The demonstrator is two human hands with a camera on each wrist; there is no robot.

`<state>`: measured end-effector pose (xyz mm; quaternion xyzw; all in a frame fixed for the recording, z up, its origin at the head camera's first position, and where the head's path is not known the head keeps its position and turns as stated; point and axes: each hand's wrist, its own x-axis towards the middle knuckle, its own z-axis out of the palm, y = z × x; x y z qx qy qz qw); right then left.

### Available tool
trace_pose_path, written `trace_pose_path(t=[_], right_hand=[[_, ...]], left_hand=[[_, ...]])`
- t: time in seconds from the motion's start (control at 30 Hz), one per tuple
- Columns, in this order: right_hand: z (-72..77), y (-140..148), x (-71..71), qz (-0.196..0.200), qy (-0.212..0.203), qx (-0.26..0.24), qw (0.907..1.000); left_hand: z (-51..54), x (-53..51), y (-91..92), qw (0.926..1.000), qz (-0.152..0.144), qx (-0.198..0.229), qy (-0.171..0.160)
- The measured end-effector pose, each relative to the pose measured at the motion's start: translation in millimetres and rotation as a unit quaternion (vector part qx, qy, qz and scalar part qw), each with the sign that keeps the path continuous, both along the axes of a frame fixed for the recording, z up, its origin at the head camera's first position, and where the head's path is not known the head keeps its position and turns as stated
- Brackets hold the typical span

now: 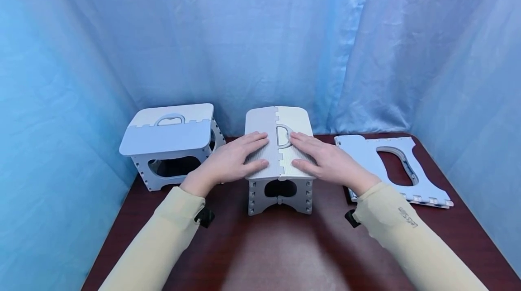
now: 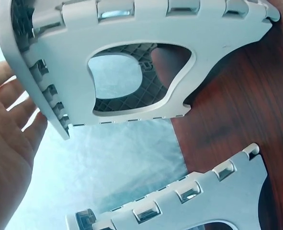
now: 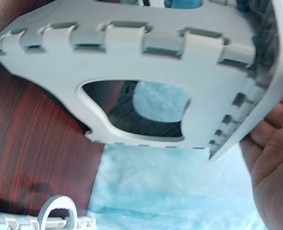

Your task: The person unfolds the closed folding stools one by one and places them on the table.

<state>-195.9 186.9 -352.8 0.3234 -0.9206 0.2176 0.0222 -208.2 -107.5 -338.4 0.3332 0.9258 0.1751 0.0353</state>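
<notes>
A white folding step stool [image 1: 260, 121] stands unfolded at the middle of the table, its handle loop lying at the seam of the top. On the left half of that top rests my left hand [image 1: 240, 155], fingers extended. My right hand [image 1: 321, 155] lies flat on the right half, its fingertips beside the handle. Both wrist views show the stool's side panel [image 2: 146, 91] with its oval opening, and the left palm [image 2: 7, 139] and right palm [image 3: 275, 153] at the top's edge.
Another unfolded stool [image 1: 163, 139] stands at the left. A folded stool [image 1: 431, 173] lies flat at the right on the dark red-brown table [image 1: 277, 250]. Blue curtains [image 1: 244, 33] hang behind and along both sides.
</notes>
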Motion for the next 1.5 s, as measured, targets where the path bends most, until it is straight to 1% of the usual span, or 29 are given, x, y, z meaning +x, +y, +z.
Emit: trace_pose_path(t=[0.1, 0.27, 0.4, 0.5, 0.73, 0.83, 0.97, 1.1, 1.37, 1.5], right_hand=[[4.4, -2, 1.3, 0.0, 0.008, 0.005, 1.0], [12.5, -9, 5.9, 0.013, 0.023, 0.006, 0.9996], [16.6, -17, 10.7, 0.029, 0.039, 0.009, 0.9988], [18.6, -23, 14.1, 0.047, 0.061, 0.008, 0.997], [22.6, -36, 23.0, 0.07, 0.088, 0.006, 0.9936], [23.2, -41, 25.8, 0.086, 0.104, 0.005, 0.9908], [21.7, -48, 28.4, 0.111, 0.129, 0.014, 0.9854], [18.0, -55, 30.5, 0.132, 0.145, 0.034, 0.98], [12.1, -68, 34.9, 0.162, 0.171, 0.052, 0.9705], [11.1, -71, 37.7, 0.172, 0.174, 0.06, 0.9679]], left_hand=[[5.4, -4.8, -2.5, 0.9999, 0.005, 0.009, -0.002], [16.6, -12.3, -8.7, 0.9993, 0.025, 0.028, 0.003], [23.6, -18.6, -12.9, 0.9983, 0.046, 0.036, 0.003], [27.6, -22.0, -15.3, 0.9973, 0.061, 0.04, -0.001], [33.3, -29.8, -15.9, 0.9971, 0.063, 0.044, 0.003], [35.5, -32.8, -14.3, 0.997, 0.065, 0.044, -0.003], [36.3, -38.0, -12.1, 0.9976, 0.06, 0.035, -0.01], [33.6, -43.1, -10.6, 0.9981, 0.053, 0.026, -0.019], [21.3, -50.6, -6.3, 0.9979, 0.039, 0.023, -0.047], [14.7, -52.5, -4.0, 0.9979, 0.03, 0.016, -0.055]])
